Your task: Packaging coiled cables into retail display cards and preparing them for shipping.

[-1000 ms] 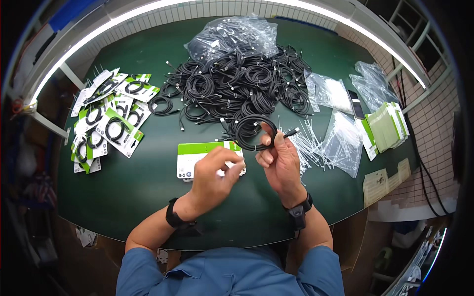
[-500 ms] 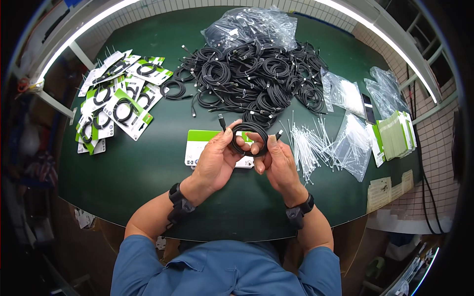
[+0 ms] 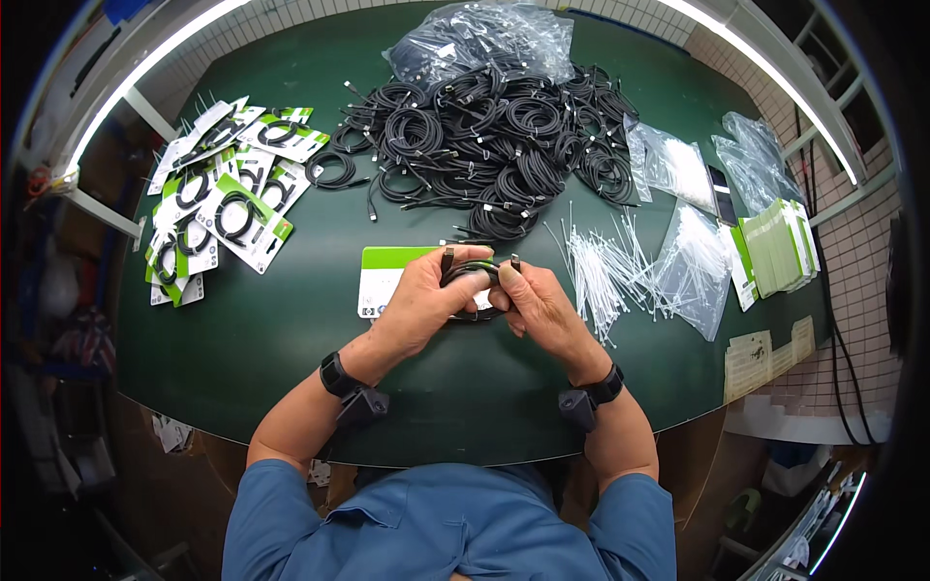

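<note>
A coiled black cable (image 3: 472, 274) is held between my two hands over the middle of the table. My left hand (image 3: 426, 292) grips the coil's left side, with one plug standing up beside the index finger. My right hand (image 3: 544, 308) pinches the right side, and the other plug rises above its thumb. Fingers hide much of the coil. Beneath the hands lies a green and white card (image 3: 380, 289), partly covered by them.
A large heap of coiled black cables (image 3: 484, 145) lies beyond my hands, with a clear plastic bag (image 3: 480, 44) behind. Cards carrying cables (image 3: 232, 218) pile up at left. White cable ties (image 3: 596, 276), bagged ties (image 3: 693, 271), a phone (image 3: 722, 197) and stacked cards (image 3: 775, 247) sit at right.
My hands have drawn closer together and the coil has tilted flatter, its open ring no longer facing me. The two plugs now stand nearer each other. The view has shifted slightly.
</note>
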